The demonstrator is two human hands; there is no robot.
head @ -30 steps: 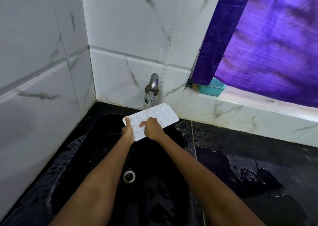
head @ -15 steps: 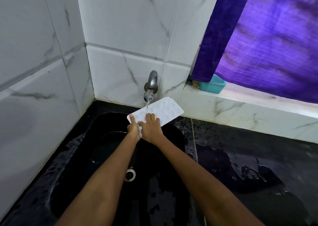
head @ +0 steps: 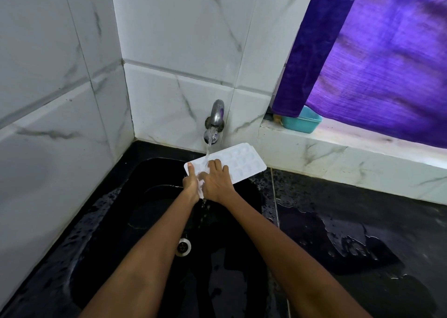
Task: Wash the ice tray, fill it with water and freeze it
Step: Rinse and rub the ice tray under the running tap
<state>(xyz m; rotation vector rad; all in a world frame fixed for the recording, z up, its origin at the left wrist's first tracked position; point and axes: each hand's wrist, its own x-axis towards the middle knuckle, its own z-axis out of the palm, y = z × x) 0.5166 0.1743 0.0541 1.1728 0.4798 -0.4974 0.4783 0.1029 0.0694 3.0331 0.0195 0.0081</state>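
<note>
A white ice tray [head: 242, 163] with rounded cells is held over the black sink [head: 135, 221], under the wall tap [head: 216, 119]. Water runs from the tap onto the tray's near left part and drips off below. My left hand [head: 191, 187] grips the tray's near left corner, thumb on top. My right hand [head: 216, 182] lies flat on the tray's top with fingers spread, touching the wet cells. The tray's near end is hidden under both hands.
The sink drain [head: 184, 246] sits between my forearms. A wet black counter [head: 362, 233] stretches to the right. A teal plastic tub [head: 302, 123] stands on the white tiled ledge, under a purple curtain [head: 375, 63]. Tiled walls close the left and back.
My right hand has slid along the tray's top toward the left hand, and its fingers have spread flat. The tray stays under the running water.
</note>
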